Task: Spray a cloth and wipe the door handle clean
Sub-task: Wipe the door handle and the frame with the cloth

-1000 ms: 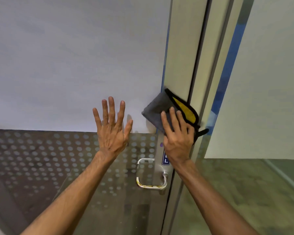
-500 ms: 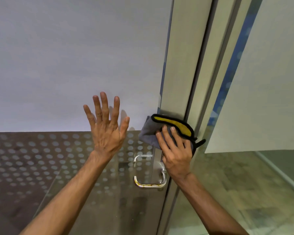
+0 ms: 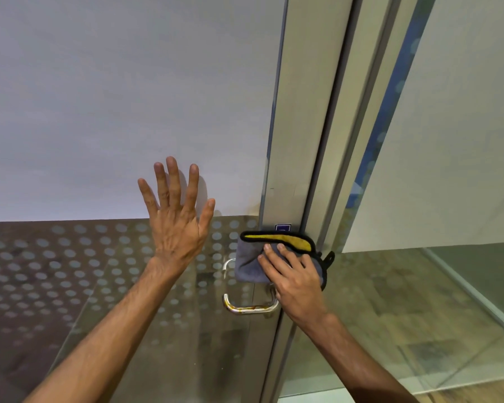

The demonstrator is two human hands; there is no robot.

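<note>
Door handle [image 3: 246,306] sitting low and centre in the frame: a polished metal loop fixed to the door stile [image 3: 285,141], its lower bar and left bend showing, its upper part going under the cloth [image 3: 249,264]. Cloth is grey with a yellow inner face and black stitched edging, folded, lying just above the visible lower bar and pressing against stile and glass; a small black hanging loop is sticking out at its right edge. Right hand [image 3: 296,279] is lying flat over the cloth, fingers spread and pinning it to the surface, not bunching it. Left hand [image 3: 176,219] is open, fingers splayed, palm flat on the glass door [image 3: 99,286] left of centre, holding nothing, apparently bracing. Judging handling: cloth looks soft, light and limp, so it is likely needing a whole-palm press or a wrap around the bar to stay put; pinched by a corner it would probably flop. Handle looks rigid, smooth and slick, with brownish marks on the lower bar; best taken by cupping the cloth round the bar and sliding along it. Frosted dots are covering the lower glass at lower left; pale wall [image 3: 114,97] is filling the upper left; floor tiles are showing through the glass at lower right. No spray bottle in view.
</note>
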